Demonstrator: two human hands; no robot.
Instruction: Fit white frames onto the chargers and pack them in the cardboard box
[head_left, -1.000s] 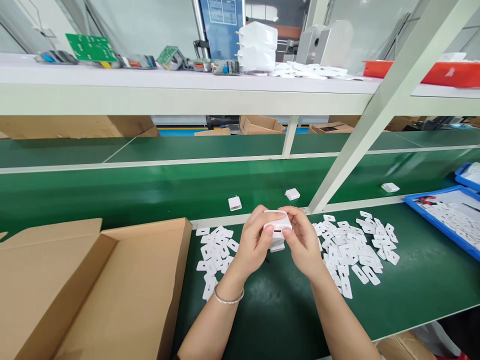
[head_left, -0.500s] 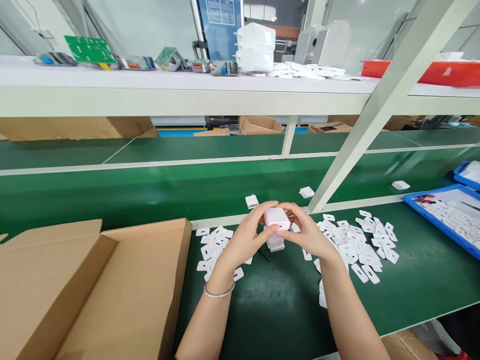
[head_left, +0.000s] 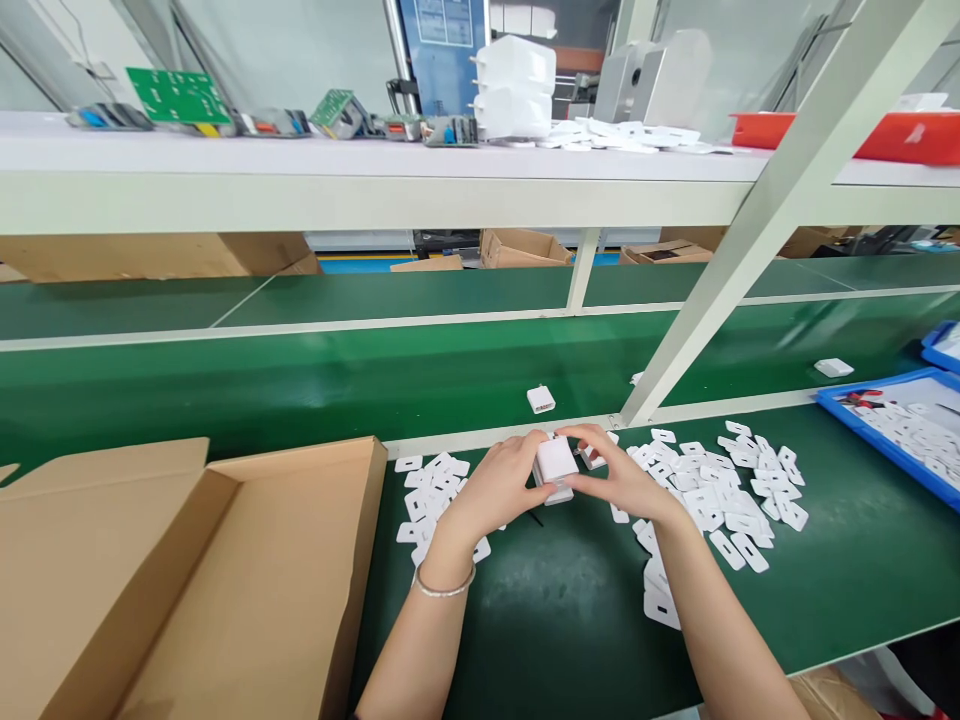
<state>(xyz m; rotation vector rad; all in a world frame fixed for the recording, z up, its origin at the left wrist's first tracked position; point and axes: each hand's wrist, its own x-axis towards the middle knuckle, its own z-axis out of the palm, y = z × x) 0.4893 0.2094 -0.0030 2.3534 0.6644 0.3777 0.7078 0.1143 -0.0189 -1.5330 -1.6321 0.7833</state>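
Going by the head view, the only one: left hand [head_left: 504, 480] and right hand [head_left: 616, 480] grip a white block [head_left: 556, 459] from opposite sides, fingers at the far edge, thumbs at the near one. Two-sided grip is probably there to hold it level; top face is left uncovered. Block sits mid-bench, right over another white piece [head_left: 560, 495]; can't tell if it bears on that or hangs just clear, nor which hand takes more weight. Flat plates lie on the green bench [head_left: 555, 630] in a left pile [head_left: 435, 490] and a right pile [head_left: 703, 497], flanking the hands, presumably so either is a short reach. Open cardboard box [head_left: 255, 570] is just beside the left pile. White housing [head_left: 541, 400] on the green strip [head_left: 262, 380] behind is apart from the fingers, likely parked out of the way. Blue tray [head_left: 889, 442], far right, holds small white parts [head_left: 915, 430]; its rim presumably stops them scattering.
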